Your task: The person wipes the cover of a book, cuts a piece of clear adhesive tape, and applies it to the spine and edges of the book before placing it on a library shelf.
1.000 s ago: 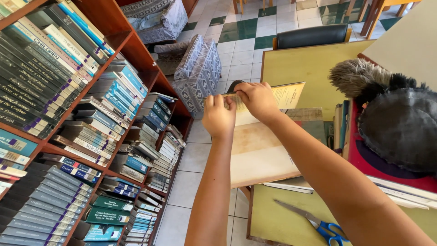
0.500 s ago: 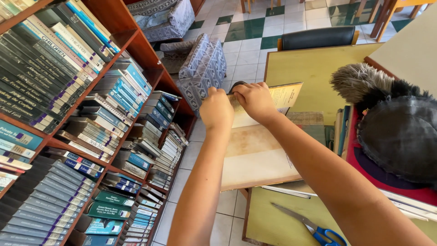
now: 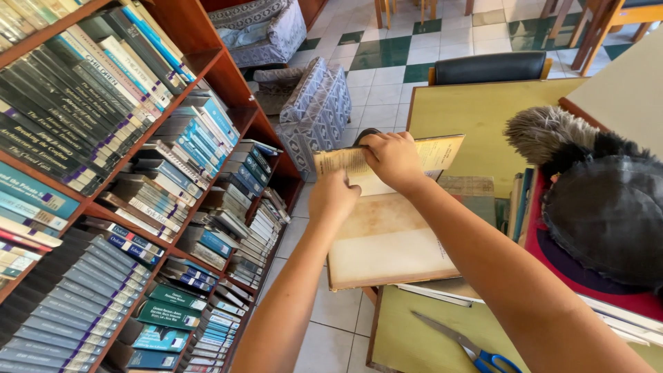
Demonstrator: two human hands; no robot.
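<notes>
Our right hand [image 3: 395,160] presses flat on a yellowed, soft page [image 3: 434,153] of the worn open book [image 3: 387,238] at the green table's [image 3: 476,114] left edge; our left hand [image 3: 333,198] pinches the page's left part. Blue-handled steel scissors [image 3: 469,349] lie near; packed wooden bookshelves [image 3: 207,62] stand left.

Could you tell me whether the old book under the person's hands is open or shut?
Open: the book lies flat with its stained inside face up, and the right hand presses its yellowed page.
</notes>
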